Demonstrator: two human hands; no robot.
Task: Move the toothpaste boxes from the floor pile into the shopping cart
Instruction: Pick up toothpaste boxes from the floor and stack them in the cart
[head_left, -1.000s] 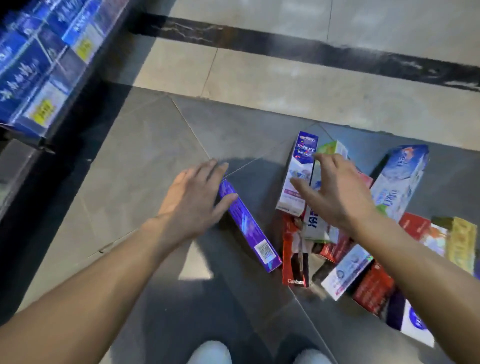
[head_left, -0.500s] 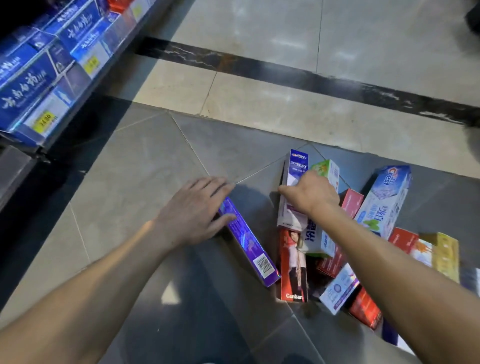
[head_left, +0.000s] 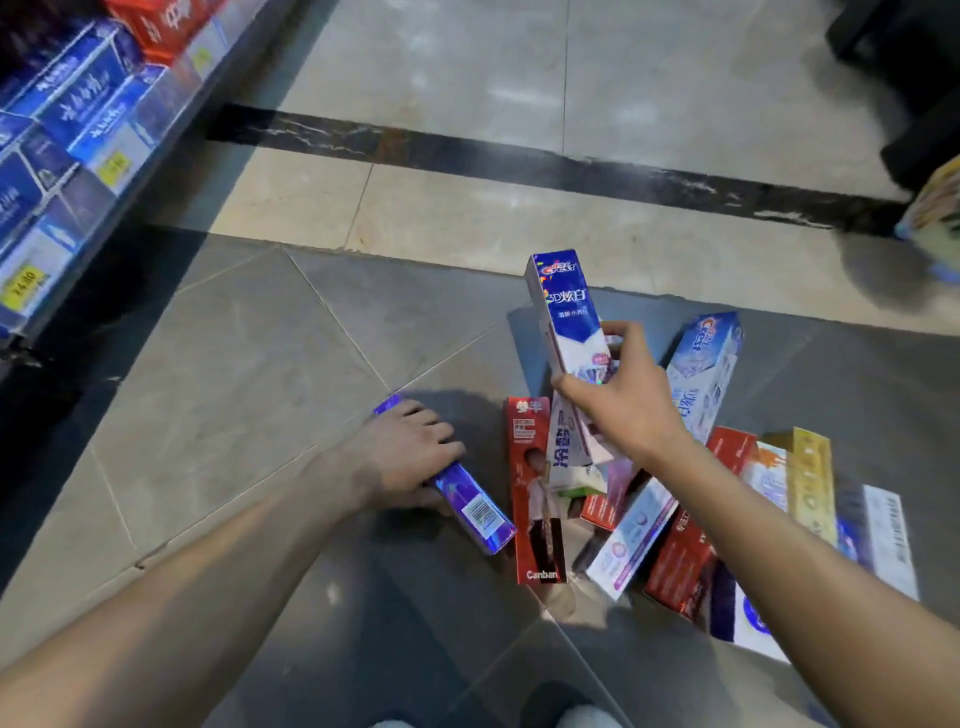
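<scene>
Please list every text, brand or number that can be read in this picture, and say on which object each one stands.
"3D" on the blue and white box held by the right hand.
"Crest" on the pale box.
"Canban" on the red box.
"14.80", roughly, on the yellow shelf tag.
Other print is blurred.

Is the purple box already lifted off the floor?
No, the purple box lies flat on the floor tile under the left hand, which grips it.
</scene>
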